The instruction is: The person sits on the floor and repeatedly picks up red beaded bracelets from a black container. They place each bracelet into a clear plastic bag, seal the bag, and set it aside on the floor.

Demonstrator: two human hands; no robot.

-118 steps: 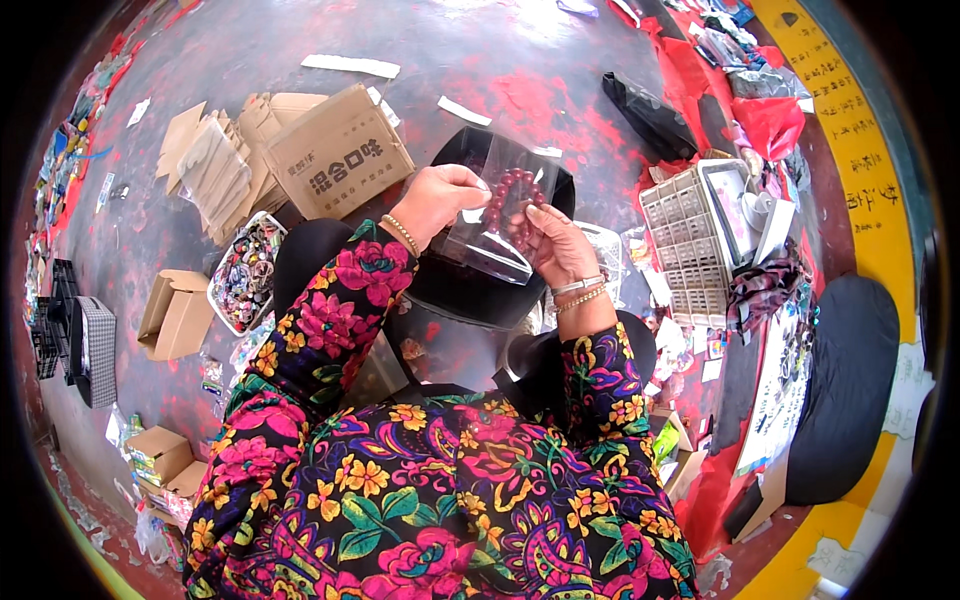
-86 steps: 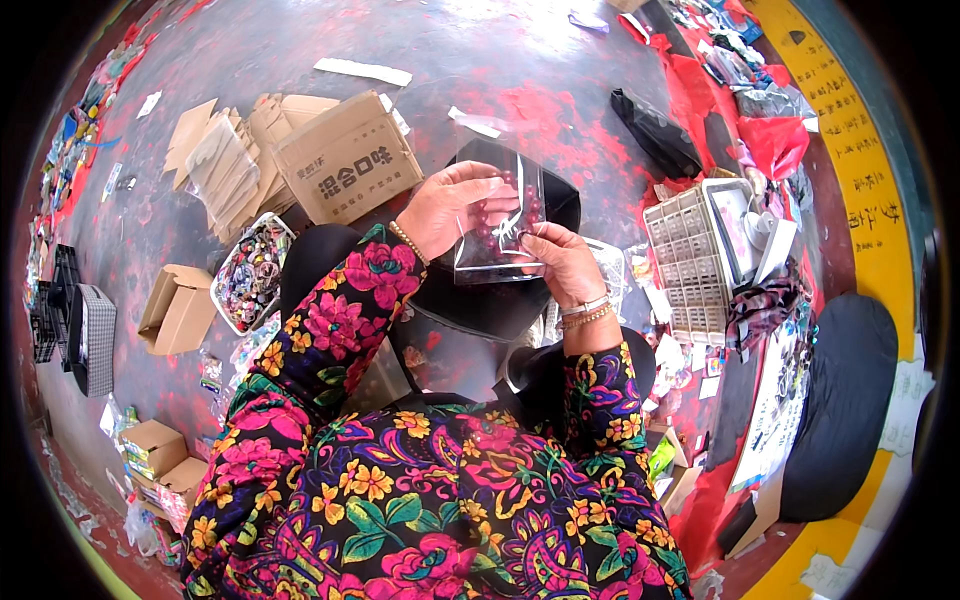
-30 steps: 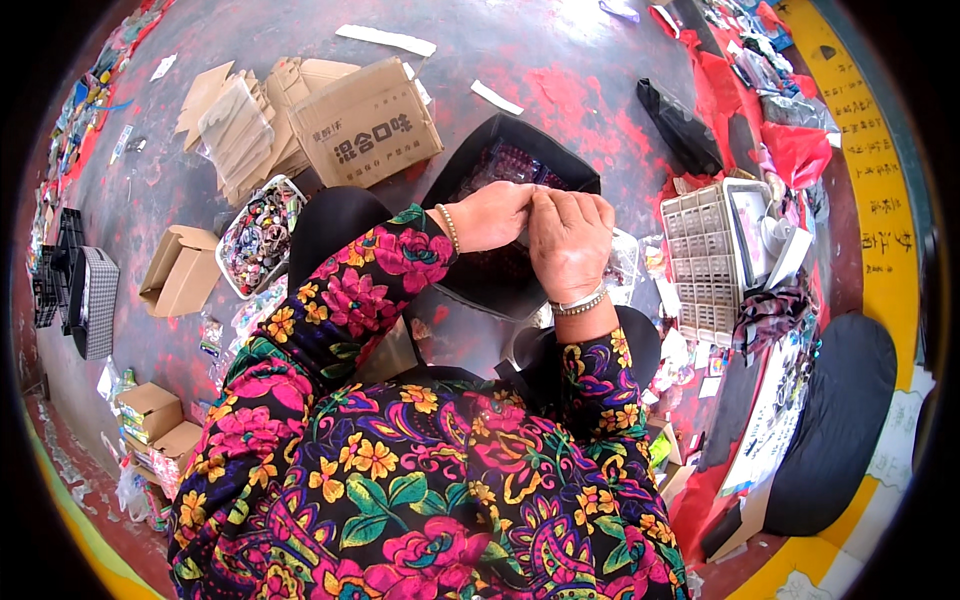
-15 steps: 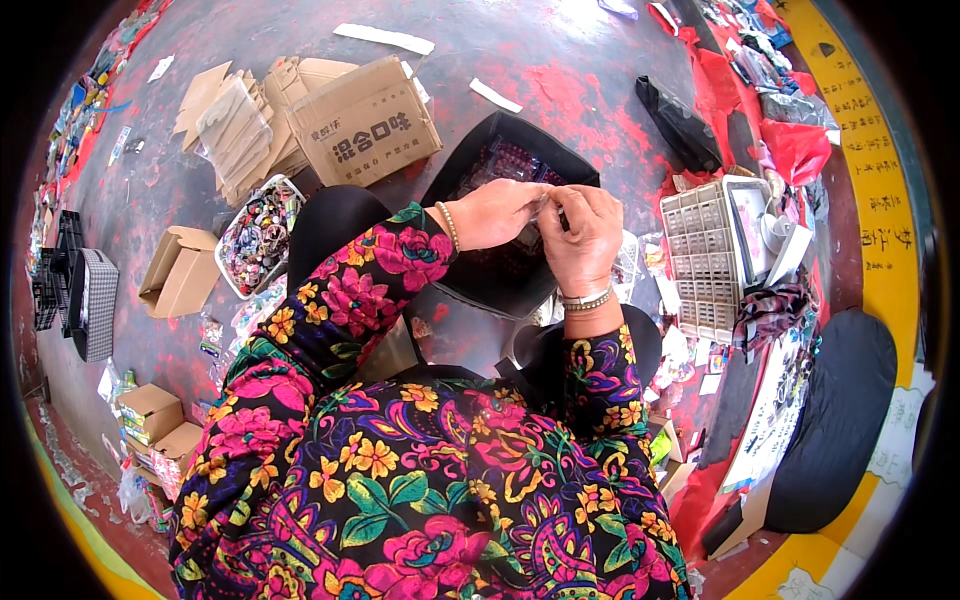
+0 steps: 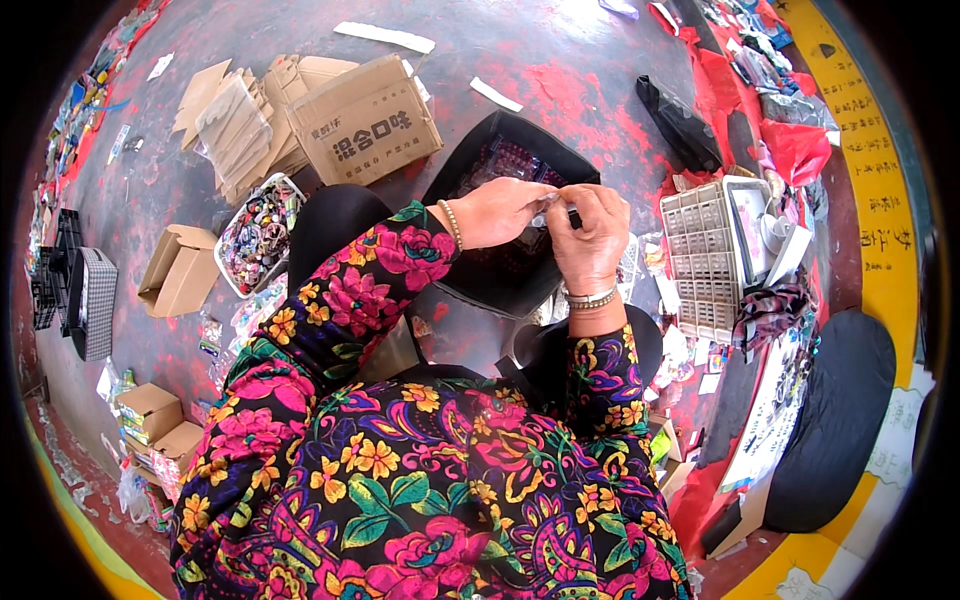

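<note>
My left hand (image 5: 498, 212) and my right hand (image 5: 590, 235) meet above a black open bin (image 5: 468, 150) that stands between my knees. Both hands are closed, with fingertips pinched close together. Between them shows a small, clear, shiny piece (image 5: 541, 218), perhaps thin plastic; its kind is too small to make out. Down in the bin lie dark red, bead-like pieces (image 5: 510, 165), some under what looks like clear plastic. My hands and wrists hide part of the bin's inside.
Left of my knee stands a white basket (image 5: 230, 275) of mixed trinkets, beside an open cardboard box (image 5: 182, 270). Flattened cardboard and a large carton (image 5: 365, 120) lie ahead. To the right are a cream plastic crate (image 5: 698, 260), a black bag (image 5: 678, 125) and a black oval cushion (image 5: 835, 420).
My right hand has shifted slightly right, and its fingers have turned a little. A bit more of the clear piece shows between the hands. The left hand has barely moved.
</note>
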